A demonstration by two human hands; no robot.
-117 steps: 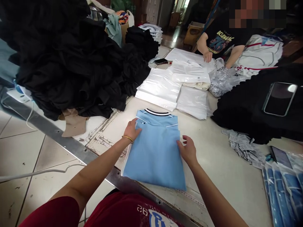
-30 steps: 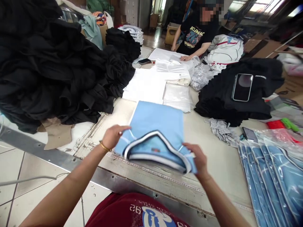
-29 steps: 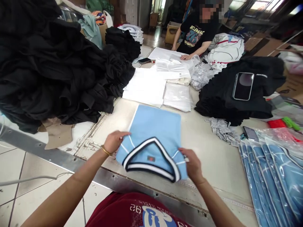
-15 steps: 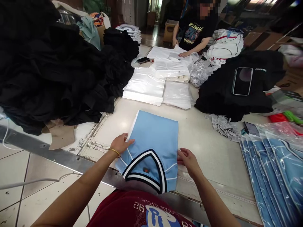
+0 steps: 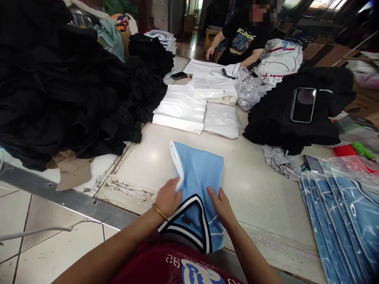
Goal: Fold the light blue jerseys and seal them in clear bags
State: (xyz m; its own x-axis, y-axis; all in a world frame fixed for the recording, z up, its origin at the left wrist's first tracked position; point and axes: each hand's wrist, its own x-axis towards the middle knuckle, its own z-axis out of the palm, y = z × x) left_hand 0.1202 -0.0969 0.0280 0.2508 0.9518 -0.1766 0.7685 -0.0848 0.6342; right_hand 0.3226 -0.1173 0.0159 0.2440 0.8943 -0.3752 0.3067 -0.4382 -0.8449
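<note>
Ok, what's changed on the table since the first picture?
The blue shirt has been turned: its striped collar, at the far edge then, now lies nearest the person. The left hand and right hand have moved closer together, and the shirt bunches between them. The phone still lies on the black stack; the white packets stayed put.

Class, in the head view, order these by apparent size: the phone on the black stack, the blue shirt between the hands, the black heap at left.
1. Black heap, by far
2. Blue shirt
3. Phone, clearly smallest
</note>
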